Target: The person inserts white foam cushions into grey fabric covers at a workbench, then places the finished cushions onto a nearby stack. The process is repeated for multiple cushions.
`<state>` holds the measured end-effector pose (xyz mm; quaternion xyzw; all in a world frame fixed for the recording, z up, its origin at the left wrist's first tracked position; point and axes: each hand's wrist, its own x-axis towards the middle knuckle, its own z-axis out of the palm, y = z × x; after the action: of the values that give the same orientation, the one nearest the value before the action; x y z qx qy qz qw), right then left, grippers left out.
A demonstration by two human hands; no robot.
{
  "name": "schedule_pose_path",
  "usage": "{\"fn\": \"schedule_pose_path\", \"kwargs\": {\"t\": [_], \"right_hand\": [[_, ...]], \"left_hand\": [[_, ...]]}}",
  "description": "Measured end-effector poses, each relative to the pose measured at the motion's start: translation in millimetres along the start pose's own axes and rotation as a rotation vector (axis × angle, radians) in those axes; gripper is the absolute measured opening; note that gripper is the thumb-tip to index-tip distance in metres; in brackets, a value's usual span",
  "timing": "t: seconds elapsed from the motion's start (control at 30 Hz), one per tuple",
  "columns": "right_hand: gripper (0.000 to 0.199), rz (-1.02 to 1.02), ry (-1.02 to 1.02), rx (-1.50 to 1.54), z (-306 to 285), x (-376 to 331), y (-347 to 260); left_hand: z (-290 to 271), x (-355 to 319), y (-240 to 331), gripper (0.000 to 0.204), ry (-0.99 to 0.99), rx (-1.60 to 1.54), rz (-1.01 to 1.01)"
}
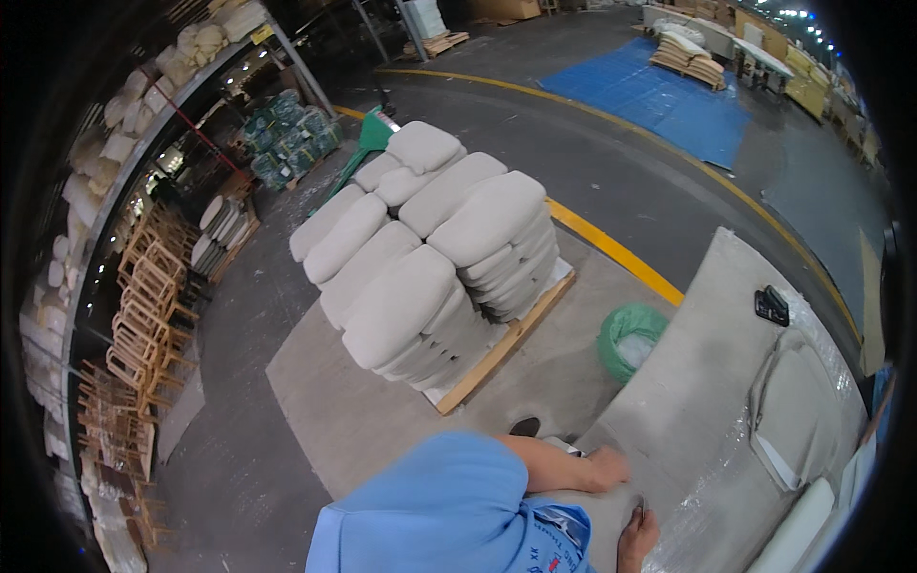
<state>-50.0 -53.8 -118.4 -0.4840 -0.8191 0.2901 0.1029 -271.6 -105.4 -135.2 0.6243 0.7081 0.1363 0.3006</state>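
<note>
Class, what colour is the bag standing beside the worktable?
Green bag, seen clearly in the head view.

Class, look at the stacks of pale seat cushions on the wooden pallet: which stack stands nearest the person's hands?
The front stack at the pallet's near corner, closest to the left hand resting on the table; the other stacks stand behind it, farther away.

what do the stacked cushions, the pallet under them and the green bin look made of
Cushions: probably foam under matte pale grey fabric, going by the rounded, soft edges. Pallet: bare light wood, seemingly unfinished; a plank edge shows. Bin: unclear; its green looks like a thin, wrinkled, slightly shiny plastic bag liner.
</note>
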Motion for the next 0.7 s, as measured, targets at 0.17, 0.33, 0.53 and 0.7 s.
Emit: {"fn": "schedule_pose_path", "kwargs": {"t": [0.17,0.33,0.53,0.7], "right_hand": [[0.041,0.095,-0.234,0.062,2.0,14.4,19.9],[0.046,0.062,-0.317,0.020,-23.7,15.8,-15.1],[0.051,-0.329,-0.114,-0.186,-89.4,-0.4,-14.4],[0.054,-0.367,-0.455,0.039,-85.0,-40.5,-2.3]], "left_hand": [[-8.9,7.9,3.6,0.022,-0.006,-0.016,0.043],[-20.2,12.1,5.7,0.020,0.096,0.209,0.112],[-83.7,-22.7,17.7,0.027,-0.002,0.109,0.368],[-77.5,-92.8,-16.2,0.045,-0.584,-0.202,0.281]]}}
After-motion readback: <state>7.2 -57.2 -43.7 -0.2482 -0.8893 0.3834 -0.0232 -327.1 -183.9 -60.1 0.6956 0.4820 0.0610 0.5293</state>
